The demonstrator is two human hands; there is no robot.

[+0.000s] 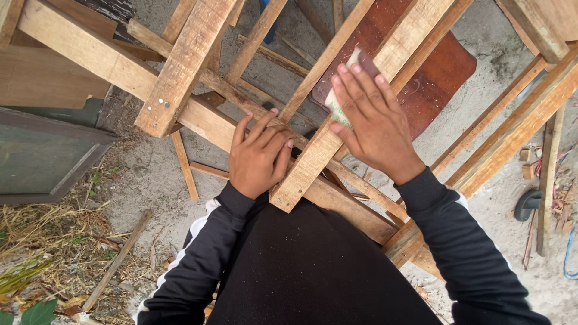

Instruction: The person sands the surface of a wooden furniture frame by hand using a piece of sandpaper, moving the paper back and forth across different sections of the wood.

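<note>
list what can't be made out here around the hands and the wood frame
1. Sandpaper sheet, head view: mostly covered by the right hand; only its edges show.
2. Wooden slat under that hand: the surface there is hidden.
3. Left hand: its palm side and the beam beneath are covered.
4. Wooden frame: cut off by the top and right edges.
5. Dark tool on the ground: half hidden behind a plank.

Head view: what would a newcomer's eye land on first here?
At centre, two hands work on a rough wooden frame of crossed slats. The right hand presses a folded sheet of sandpaper flat on a slat; the left hand grips the beam beside it. A reddish-brown board lies on the ground beyond.
</note>
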